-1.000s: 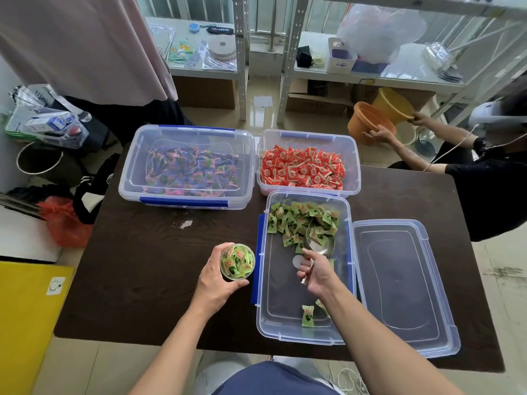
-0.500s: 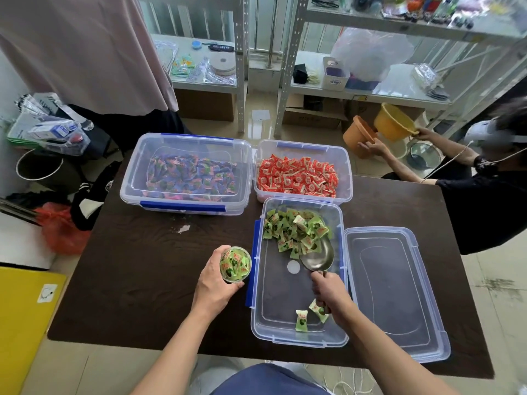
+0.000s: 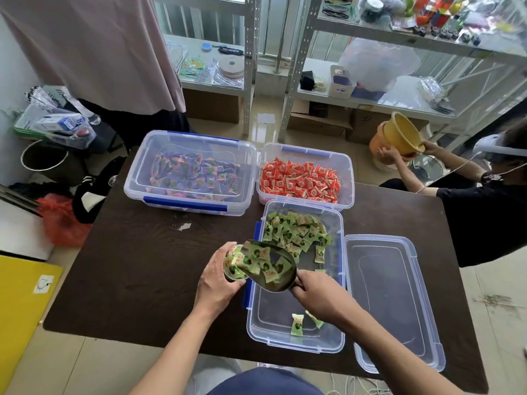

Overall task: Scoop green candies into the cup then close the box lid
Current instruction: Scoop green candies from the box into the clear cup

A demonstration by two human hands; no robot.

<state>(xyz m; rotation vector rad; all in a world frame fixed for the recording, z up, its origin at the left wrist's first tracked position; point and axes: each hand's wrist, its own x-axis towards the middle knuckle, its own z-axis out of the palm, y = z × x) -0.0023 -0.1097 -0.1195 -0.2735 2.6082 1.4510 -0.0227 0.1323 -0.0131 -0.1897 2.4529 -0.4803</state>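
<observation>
While the left hand [image 3: 216,283] curls round the cup [image 3: 232,266], holding it just beside the left wall of the open box [image 3: 296,347], the right hand [image 3: 319,297] grips the handle of a metal scoop [image 3: 281,282]. The scoop is tilted, its lip over the cup's mouth, and green candies [image 3: 296,232] lie in its bowl. More are heaped at the box's far end; two lie loose near its front. The lid [image 3: 390,297] lies flat on the dark table [image 3: 142,275], just right of the box.
</observation>
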